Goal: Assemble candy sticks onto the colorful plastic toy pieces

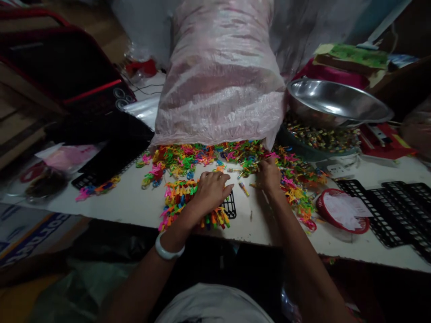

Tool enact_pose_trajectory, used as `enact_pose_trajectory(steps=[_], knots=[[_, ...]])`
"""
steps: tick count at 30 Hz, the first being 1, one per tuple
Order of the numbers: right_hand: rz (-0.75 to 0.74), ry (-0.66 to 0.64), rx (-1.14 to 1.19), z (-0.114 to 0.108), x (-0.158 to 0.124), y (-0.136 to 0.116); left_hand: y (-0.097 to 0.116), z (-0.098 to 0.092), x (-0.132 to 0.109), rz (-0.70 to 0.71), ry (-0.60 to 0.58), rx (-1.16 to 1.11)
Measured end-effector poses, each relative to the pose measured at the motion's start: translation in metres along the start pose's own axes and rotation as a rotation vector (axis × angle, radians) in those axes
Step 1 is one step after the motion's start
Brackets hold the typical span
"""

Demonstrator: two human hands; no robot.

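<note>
My left hand point(213, 190) lies palm down over a black grid rack point(230, 205), its fingers stretched out. Rows of small bright plastic pieces point(180, 197) in pink, orange, yellow and green stand in that rack, and its right end shows bare slots. My right hand point(270, 176) is closed at the edge of a loose heap of coloured plastic pieces point(182, 159). Its fingertips are dim and partly hidden, so what they hold cannot be made out. Between the hands lies a small tube with a coloured filling point(244, 189), with a few more tubes near the heap.
A large whitish plastic sack point(222, 98) stands behind the heap. At right are a steel bowl point(340, 101) above a tub of small tubes point(323, 137), a red basket point(325, 213) with white contents, and stacked black racks point(387, 220). A red-edged black device point(67, 67) stands at left.
</note>
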State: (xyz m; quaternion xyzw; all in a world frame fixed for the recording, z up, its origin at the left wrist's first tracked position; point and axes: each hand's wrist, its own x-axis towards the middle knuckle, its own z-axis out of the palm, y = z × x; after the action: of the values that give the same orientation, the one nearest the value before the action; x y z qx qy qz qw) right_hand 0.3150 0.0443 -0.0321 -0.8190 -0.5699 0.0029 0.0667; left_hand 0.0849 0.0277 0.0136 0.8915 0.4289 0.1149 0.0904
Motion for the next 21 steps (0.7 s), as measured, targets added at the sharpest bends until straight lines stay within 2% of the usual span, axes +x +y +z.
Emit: enact_pose_trajectory(steps=[5, 12, 14, 16, 18, 21], knots=[[-0.174, -0.024, -0.015, 0.005, -0.003, 0.005, -0.002, 0.0, -0.001, 0.007, -0.017, -0.014], [-0.251, -0.018, 0.045, -0.004, -0.001, -0.003, -0.002, 0.0, 0.001, -0.004, -0.04, -0.03], [-0.217, 0.061, 0.22, -0.005, -0.008, -0.002, -0.003, -0.002, 0.001, -0.012, -0.033, -0.058], [-0.11, 0.11, 0.529, -0.003, -0.024, -0.001, -0.002, -0.005, -0.003, -0.001, -0.017, -0.09], [0.017, 0.033, 0.881, 0.001, -0.047, -0.001, 0.001, -0.007, -0.009, 0.041, -0.021, -0.094], [0.128, -0.2, 1.289, 0.009, -0.087, -0.007, 0.006, -0.008, -0.02, 0.091, -0.062, -0.036]])
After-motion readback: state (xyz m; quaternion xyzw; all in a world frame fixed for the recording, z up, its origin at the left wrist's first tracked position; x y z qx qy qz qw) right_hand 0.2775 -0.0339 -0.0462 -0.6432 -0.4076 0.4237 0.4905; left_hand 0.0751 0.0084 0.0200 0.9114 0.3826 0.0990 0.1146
